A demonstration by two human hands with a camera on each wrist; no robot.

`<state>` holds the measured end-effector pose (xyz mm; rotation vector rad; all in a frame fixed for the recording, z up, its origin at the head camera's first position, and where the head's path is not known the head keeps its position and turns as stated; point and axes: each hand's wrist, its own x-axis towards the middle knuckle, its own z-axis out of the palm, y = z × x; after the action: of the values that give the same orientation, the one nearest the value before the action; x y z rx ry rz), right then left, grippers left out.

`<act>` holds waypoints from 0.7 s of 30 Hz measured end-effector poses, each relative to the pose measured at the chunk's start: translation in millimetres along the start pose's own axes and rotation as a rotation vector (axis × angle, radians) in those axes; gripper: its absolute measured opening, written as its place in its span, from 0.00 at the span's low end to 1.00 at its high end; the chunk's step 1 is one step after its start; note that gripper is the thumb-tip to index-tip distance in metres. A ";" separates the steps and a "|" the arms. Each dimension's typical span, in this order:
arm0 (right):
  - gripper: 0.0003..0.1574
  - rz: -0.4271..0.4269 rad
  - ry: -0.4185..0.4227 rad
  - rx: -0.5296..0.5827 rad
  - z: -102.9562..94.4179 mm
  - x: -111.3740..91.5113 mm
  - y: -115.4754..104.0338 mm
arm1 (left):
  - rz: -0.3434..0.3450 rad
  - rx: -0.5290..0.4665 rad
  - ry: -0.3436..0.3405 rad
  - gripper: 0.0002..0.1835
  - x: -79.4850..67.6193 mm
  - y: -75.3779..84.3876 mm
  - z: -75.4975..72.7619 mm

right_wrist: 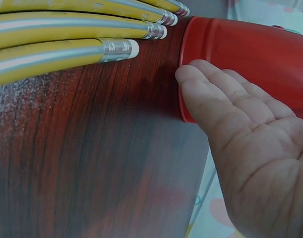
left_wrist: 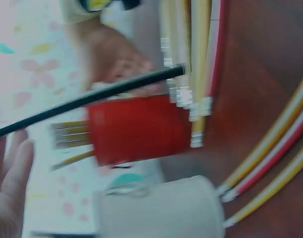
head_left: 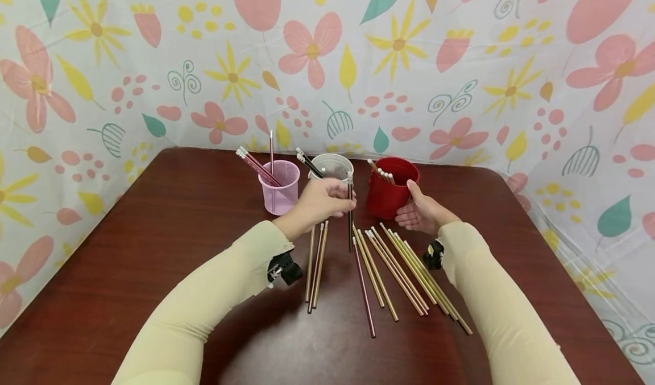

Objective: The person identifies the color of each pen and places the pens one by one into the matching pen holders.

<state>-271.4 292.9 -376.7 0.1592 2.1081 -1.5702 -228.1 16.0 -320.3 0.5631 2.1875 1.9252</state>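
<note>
My left hand [head_left: 319, 203] pinches a black pencil [head_left: 350, 220] near its eraser end, and the pencil hangs upright in front of the white bucket [head_left: 340, 164]. In the left wrist view the pencil [left_wrist: 91, 99] runs across the picture, over the red bucket [left_wrist: 141, 130] behind it. Beside the red bucket [head_left: 382, 200], my right hand [head_left: 422, 211] has its fingers straight, with the thumb at the rim. The right wrist view shows the right hand's fingers [right_wrist: 225, 91] overlapping the bucket near its base. Several gold pencils stand in the red bucket, several black ones in the white bucket.
A pink mesh cup [head_left: 285, 194] with several dark pink pencils stands at the left of the row. Gold pencils [head_left: 399, 271] and a dark red pencil [head_left: 364, 291] lie on the brown table [head_left: 153, 248]. A small group of pencils [head_left: 317, 271] lies below my left hand. Floral cloth hangs behind.
</note>
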 end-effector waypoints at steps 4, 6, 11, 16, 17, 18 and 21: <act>0.66 0.004 0.003 0.016 0.9 2.1 1.4 | 0.254 -0.194 0.178 0.05 -10.6 26.0 -16.1; 0.67 -0.001 0.003 0.013 0.4 2.6 1.6 | 0.373 -0.295 0.264 0.07 -13.9 38.6 -24.2; 0.66 -0.006 0.003 0.001 -1.5 2.4 2.0 | 0.579 -0.382 0.480 0.12 -15.6 61.3 -40.0; 0.65 -0.004 -0.004 0.000 -1.7 2.4 1.9 | 0.613 -0.386 0.595 0.11 -5.5 65.4 -46.2; 0.65 -0.001 -0.003 0.000 -1.3 2.1 1.5 | 0.598 -0.391 0.606 0.11 -2.0 63.5 -46.5; 0.65 0.000 -0.004 -0.001 -1.3 2.0 1.4 | 0.581 -0.397 0.609 0.10 1.9 60.7 -46.6; 0.65 0.005 -0.001 -0.003 -0.8 1.7 0.3 | 0.517 -0.370 0.625 0.07 13.9 48.4 -46.6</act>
<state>-273.0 293.4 -377.6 0.1626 2.1071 -1.5642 -250.0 -16.8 -264.1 0.5499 2.0160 3.0426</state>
